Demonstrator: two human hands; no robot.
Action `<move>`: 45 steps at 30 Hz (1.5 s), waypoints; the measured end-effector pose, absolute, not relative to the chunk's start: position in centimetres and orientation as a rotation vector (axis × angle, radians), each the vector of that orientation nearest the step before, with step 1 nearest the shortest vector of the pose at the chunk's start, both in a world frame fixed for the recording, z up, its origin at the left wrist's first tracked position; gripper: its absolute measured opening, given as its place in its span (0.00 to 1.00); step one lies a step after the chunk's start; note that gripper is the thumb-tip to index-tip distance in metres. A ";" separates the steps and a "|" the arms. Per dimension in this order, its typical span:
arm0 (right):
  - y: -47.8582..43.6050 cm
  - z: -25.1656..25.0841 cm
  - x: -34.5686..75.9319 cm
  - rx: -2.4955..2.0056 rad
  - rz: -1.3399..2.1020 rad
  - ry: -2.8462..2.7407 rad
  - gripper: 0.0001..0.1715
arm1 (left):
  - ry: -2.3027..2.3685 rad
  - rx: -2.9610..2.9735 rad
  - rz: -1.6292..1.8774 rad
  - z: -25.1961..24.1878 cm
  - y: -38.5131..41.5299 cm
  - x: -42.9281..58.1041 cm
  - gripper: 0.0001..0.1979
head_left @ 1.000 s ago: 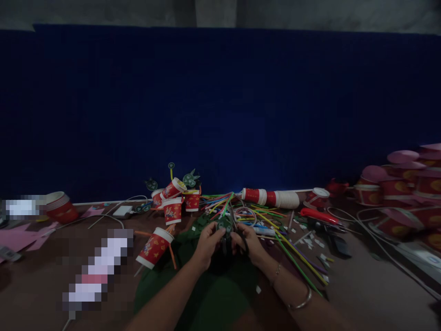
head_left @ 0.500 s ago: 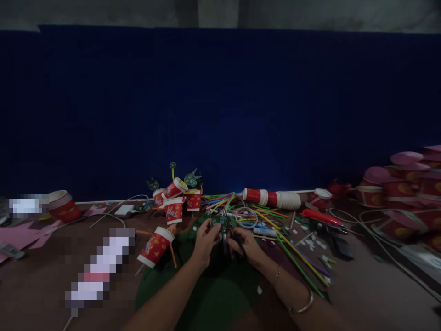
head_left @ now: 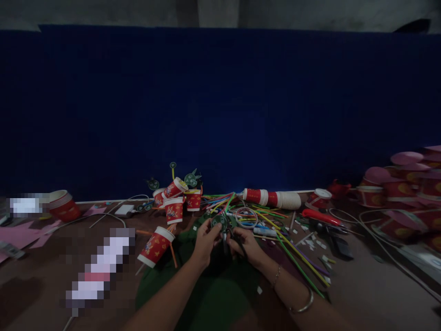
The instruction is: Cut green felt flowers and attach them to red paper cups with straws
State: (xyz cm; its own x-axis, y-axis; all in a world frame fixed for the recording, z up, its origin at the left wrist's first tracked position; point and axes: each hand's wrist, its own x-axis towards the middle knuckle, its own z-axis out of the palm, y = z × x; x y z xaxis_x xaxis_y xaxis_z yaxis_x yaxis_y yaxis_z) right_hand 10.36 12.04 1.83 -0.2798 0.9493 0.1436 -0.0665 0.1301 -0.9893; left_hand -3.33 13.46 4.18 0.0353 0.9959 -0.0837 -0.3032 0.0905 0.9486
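Disc (head_left: 219, 222): small, round and green, held up just above the tabletop between the two hands, at the fingertips of the left one.
Left hand (head_left: 205, 239): fingers drawn together, pinching the disc by its left edge, thumb on the near side.
Right hand (head_left: 246, 244): fingers curled in around a dark tool (head_left: 241, 246); its tip sits just below the disc. In the dim light the kind of tool cannot be told.
Bangle (head_left: 303, 303): on the right wrist, with a thinner chain nearer the hand.
Green sheet (head_left: 213, 294): lies under both forearms, spreading toward the person.
Straws (head_left: 275, 230): loose heap of many colours, just beyond the hands and fanning out past the right hand.
Tape ring (head_left: 245, 217): flat among the straws, just beyond the right hand.
Fallen cup (head_left: 155, 247): red, on its side, near the left hand on its outer side.
Upright cups (head_left: 174, 202): red cluster, beyond the left hand, some carrying green discs on sticks.
Cup stack (head_left: 272, 198): lying on its side, beyond the right hand near the blue wall (head_left: 220, 115).
Red tool (head_left: 319, 216): well out past the right hand, among small white scraps.
Table (head_left: 361, 294): brown, cluttered.
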 end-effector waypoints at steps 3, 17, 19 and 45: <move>12.0 1.8 10.4 -0.918 1.319 -1.451 0.17 | 0.989 0.939 1.254 4.2 13.5 -3.3 0.16; 12.1 1.6 10.3 -0.932 1.302 -1.449 0.17 | 0.959 0.945 1.237 4.4 13.3 -3.3 0.14; 12.1 1.6 10.3 -0.934 1.300 -1.444 0.17 | 0.957 0.952 1.236 4.4 13.3 -3.4 0.14; 12.2 1.2 10.3 -0.902 1.322 -1.461 0.20 | 0.981 0.930 1.252 4.0 13.5 -3.4 0.15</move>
State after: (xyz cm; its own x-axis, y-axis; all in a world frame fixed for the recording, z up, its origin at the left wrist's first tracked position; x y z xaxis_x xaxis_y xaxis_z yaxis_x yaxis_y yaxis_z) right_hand 10.28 12.19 1.21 -0.2909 0.9430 0.1617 -0.0663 0.1487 -0.9866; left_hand -3.43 13.51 4.02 0.0549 0.9954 -0.0781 -0.3140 0.0914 0.9450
